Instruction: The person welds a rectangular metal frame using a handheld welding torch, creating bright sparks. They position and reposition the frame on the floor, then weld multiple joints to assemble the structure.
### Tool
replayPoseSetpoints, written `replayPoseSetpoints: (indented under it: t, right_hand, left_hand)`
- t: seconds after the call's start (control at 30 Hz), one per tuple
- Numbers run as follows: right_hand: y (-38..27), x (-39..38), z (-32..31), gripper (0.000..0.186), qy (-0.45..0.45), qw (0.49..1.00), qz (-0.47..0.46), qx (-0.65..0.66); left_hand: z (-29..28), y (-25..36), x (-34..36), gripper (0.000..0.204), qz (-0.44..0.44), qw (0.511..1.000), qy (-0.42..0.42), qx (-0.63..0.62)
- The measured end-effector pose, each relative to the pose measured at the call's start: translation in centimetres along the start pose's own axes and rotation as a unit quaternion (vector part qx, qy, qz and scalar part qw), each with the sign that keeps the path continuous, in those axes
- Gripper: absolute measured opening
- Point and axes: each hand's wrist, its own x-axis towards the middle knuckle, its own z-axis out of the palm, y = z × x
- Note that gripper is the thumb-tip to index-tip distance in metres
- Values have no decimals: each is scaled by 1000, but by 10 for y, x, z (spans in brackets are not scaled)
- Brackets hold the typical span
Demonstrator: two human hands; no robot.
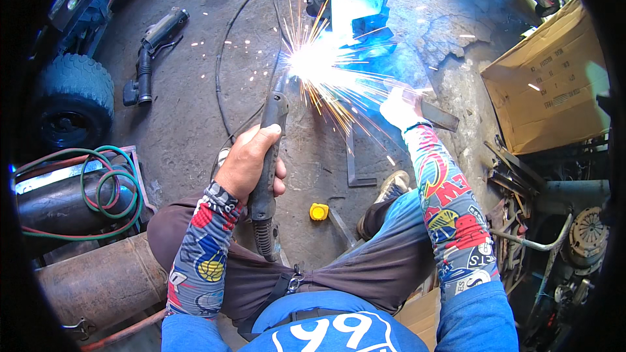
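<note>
My left hand [251,163] is wrapped around a black welding torch [270,130], whose tip points up into a bright arc [306,58] throwing orange sparks. My right hand [401,107], washed out by the glare, grips a flat metal piece [440,116] to the right of the arc. Beyond the arc stands a metal workpiece [372,19], mostly lost in blue-white light. An L-shaped metal square [355,179] lies below, and a yellow tape measure [318,212] is on the floor between my feet.
A vehicle tire [75,98], gas cylinder with coiled hoses [78,199] and rusty cylinder [98,277] are at left. A black tubular part [156,39] and cables [228,32] lie on the floor. A cardboard sheet [541,78] and metal scrap [580,241] are at right.
</note>
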Motion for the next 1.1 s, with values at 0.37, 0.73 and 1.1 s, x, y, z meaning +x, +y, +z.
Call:
replayPoseSetpoints:
  t: [0.37, 0.73, 1.1]
  right_hand:
    - [2, 5, 4, 24, -24, 998, 15, -52]
    - [-2, 4, -2, 21, -23, 999, 17, -35]
    - [-4, 4, -6, 15, -30, 999, 22, -15]
  left_hand:
    - [1, 0, 0, 40, 3, 1000, 7, -3]
    - [-1, 0, 0, 39, -3, 1000, 5, 5]
    - [-2, -1, -3, 36, 3, 1000, 0, 4]
